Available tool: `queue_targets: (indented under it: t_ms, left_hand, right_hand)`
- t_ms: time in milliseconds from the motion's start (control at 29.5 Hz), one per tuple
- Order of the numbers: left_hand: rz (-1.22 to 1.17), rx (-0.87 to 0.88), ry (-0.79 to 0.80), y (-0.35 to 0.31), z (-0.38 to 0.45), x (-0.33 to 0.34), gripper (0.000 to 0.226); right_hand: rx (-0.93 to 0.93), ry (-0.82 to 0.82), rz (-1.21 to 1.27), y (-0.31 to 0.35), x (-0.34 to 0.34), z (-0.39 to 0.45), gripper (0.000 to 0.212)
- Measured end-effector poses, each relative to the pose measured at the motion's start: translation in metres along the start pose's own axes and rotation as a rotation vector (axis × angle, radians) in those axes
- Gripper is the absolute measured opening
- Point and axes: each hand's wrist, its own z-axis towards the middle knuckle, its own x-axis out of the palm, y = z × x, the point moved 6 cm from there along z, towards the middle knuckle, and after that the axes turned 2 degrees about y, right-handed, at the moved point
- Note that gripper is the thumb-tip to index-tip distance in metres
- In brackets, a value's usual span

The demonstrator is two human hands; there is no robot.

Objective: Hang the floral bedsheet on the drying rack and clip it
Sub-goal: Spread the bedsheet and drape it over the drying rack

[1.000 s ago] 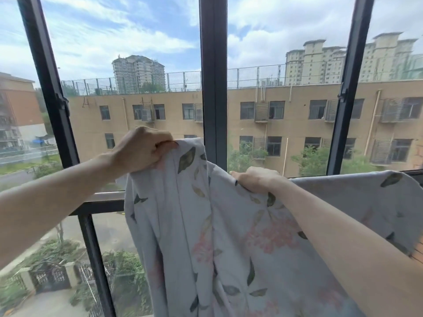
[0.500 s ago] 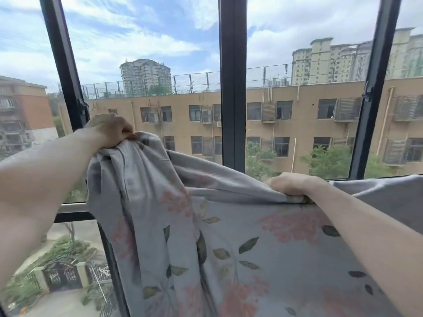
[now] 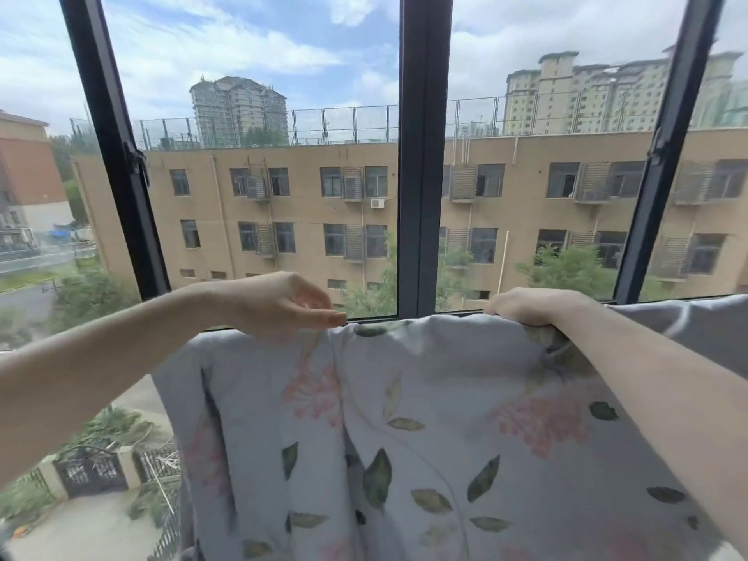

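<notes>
Left hand: the left hand (image 3: 279, 303) was held at the sheet's upper edge, thumb and fingertips brought together; whether cloth was pinched could not be told.
Bedsheet: the pale grey cotton bedsheet printed with pink flowers and green leaves (image 3: 425, 431) was draped in front of the dark-framed window (image 3: 421, 155), its top edge running left to right, its length hanging downward.
Right hand: the right hand (image 3: 530, 307) was curled over the top edge, gripping bunched cloth.
Writing: none could be read.
Rack: hidden under the sheet.
</notes>
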Motion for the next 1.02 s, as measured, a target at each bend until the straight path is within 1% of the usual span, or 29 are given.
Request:
queue_targets:
  t_ms: [68, 136, 204, 238, 272, 306, 339, 373, 407, 475, 543, 611, 679, 781, 883, 917, 1018]
  left_hand:
    - [0.118, -0.061, 0.042, 0.005, -0.009, 0.022, 0.077]
    - [0.085, -0.089, 0.02, 0.011, -0.007, 0.033, 0.079]
    - [0.079, -0.073, -0.025, 0.015, -0.006, 0.032, 0.081]
    - [0.082, -0.066, -0.034, 0.018, -0.006, 0.03, 0.085]
    - [0.087, -0.065, -0.031, 0.017, -0.005, 0.03, 0.087]
    - [0.088, -0.066, -0.027, 0.019, -0.002, 0.031, 0.087]
    - [0.084, -0.064, -0.03, 0.021, -0.003, 0.029, 0.082]
    - [0.078, -0.056, -0.031, 0.02, -0.002, 0.029, 0.077]
    - [0.074, -0.052, -0.034, 0.016, 0.0, 0.028, 0.073]
    - [0.065, -0.039, -0.057, 0.011, 0.001, 0.026, 0.071]
    - [0.08, -0.035, -0.087, 0.009, 0.002, 0.027, 0.073]
    - [0.141, -0.033, -0.14, 0.013, -0.002, 0.028, 0.077]
    - [0.256, -0.025, -0.226, 0.018, -0.011, 0.026, 0.074]
    - [0.387, 0.078, -0.368, 0.02, -0.031, 0.021, 0.057]
    - [0.434, 0.164, -0.432, 0.023, -0.044, 0.021, 0.049]
    - [0.47, 0.175, -0.448, 0.025, -0.046, 0.021, 0.049]
    - [0.648, 0.222, -0.524, 0.027, -0.049, 0.013, 0.068]
  right_hand:
    - [0.025, 0.0, -0.001, -0.004, 0.002, 0.0, 0.023]
    - [0.061, 0.017, -0.007, -0.008, 0.003, 0.0, 0.025]
    - [0.122, -0.004, 0.026, -0.005, 0.0, 0.001, 0.02]
    - [0.167, -0.054, 0.066, -0.001, -0.005, 0.001, 0.018]
    - [0.197, -0.145, 0.152, 0.005, -0.013, -0.003, 0.02]
    - [0.193, -0.283, 0.283, 0.016, -0.021, -0.006, 0.023]
    - [0.144, -0.432, 0.4, 0.037, -0.033, -0.008, 0.026]
    - [0.061, -0.54, 0.49, 0.063, -0.042, -0.013, 0.028]
    - [-0.041, -0.595, 0.549, 0.094, -0.048, -0.022, 0.028]
    - [-0.225, -0.591, 0.566, 0.155, -0.048, -0.032, 0.028]
    - [-0.256, -0.544, 0.478, 0.19, -0.032, -0.031, 0.033]
    - [-0.183, -0.566, 0.329, 0.202, -0.018, -0.027, 0.045]
    - [-0.091, -0.58, 0.299, 0.2, -0.014, -0.02, 0.052]
    - [-0.025, -0.479, 0.321, 0.202, -0.018, -0.007, 0.056]
    - [-0.001, -0.412, 0.292, 0.205, -0.016, 0.0, 0.055]
    - [0.005, -0.412, 0.29, 0.206, -0.015, 0.001, 0.055]
    - [0.03, -0.431, 0.305, 0.201, -0.015, -0.001, 0.056]
